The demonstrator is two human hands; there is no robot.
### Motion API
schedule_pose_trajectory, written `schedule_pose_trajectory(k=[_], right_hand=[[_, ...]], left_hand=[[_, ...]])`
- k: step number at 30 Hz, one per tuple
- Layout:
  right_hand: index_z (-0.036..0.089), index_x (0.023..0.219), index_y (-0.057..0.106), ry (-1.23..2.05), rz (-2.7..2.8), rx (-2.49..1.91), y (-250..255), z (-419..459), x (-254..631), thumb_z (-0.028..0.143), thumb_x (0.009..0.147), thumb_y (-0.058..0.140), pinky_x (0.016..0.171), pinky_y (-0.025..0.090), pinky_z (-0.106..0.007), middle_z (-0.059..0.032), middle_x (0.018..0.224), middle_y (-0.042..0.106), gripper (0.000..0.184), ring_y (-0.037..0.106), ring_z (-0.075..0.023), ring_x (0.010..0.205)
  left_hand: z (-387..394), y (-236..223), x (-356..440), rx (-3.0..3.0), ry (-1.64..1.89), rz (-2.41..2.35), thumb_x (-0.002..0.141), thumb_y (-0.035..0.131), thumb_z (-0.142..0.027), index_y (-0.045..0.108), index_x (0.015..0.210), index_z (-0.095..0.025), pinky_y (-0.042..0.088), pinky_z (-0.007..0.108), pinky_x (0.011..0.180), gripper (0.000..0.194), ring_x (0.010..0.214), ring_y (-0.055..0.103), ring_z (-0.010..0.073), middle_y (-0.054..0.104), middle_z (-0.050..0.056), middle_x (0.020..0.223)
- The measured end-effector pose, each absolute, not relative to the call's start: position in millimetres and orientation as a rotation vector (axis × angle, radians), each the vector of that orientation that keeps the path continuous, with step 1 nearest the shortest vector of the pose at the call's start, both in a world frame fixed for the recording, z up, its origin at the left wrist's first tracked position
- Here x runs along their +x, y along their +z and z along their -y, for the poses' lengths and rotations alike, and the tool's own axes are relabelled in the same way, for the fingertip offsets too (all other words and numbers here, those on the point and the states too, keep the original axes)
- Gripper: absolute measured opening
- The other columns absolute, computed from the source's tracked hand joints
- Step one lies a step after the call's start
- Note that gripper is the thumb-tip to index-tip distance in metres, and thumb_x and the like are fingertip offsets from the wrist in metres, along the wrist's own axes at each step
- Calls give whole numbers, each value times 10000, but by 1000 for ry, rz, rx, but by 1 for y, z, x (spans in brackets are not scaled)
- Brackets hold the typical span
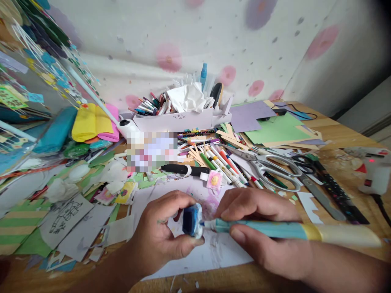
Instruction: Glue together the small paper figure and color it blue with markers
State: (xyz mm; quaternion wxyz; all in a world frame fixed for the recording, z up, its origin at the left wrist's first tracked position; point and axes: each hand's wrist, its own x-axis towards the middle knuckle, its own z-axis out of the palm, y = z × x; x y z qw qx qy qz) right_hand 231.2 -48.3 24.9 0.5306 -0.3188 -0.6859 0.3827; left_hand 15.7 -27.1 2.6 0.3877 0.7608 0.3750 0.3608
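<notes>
My left hand [159, 232] pinches a small blue and white piece [192, 219] between thumb and fingers, low in the middle of the head view. My right hand [259, 228] is closed round a long light-blue glue tube [275, 229] with a yellow band and cream end. The tube's tip touches the blue piece. Both hands hover over a white sheet [214, 252] with pink smears, lying on a wooden table [336, 134].
Large scissors [269, 165], loose markers [220, 160] and wooden sticks lie behind the hands. A white box [180, 118] holds pens and tissue. A glue gun [375, 171] sits at right. Paper scraps and coloured sheets [275, 128] cover the left and back.
</notes>
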Motion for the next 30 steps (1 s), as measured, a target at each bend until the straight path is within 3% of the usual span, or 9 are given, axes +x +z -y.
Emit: schedule_pose_trajectory(k=[5, 13, 30], right_hand=[[193, 816, 650, 937, 1613, -795, 23, 49, 235, 109, 754, 658, 562, 563, -289, -52, 732, 738, 104, 697, -188, 642], [169, 772, 648, 908, 1641, -693, 27, 49, 230, 71, 723, 634, 523, 535, -277, -63, 681, 714, 110, 679, -175, 576], [180, 790, 655, 858, 1678, -707, 28, 48, 230, 67, 739, 621, 535, 544, -269, -52, 703, 721, 129, 676, -159, 568]], left_hand=[[26, 3, 14, 2070, 963, -916, 658, 755, -176, 642, 1011, -233, 468, 249, 637, 376, 725, 596, 152, 679, 10, 874], [27, 5, 12, 2135, 991, -934, 672, 719, -110, 627, 1085, -246, 467, 240, 645, 445, 791, 609, 155, 692, 13, 936], [26, 2, 16, 2055, 976, -886, 690, 752, -173, 654, 1089, -252, 516, 281, 707, 419, 802, 642, 186, 708, 41, 956]])
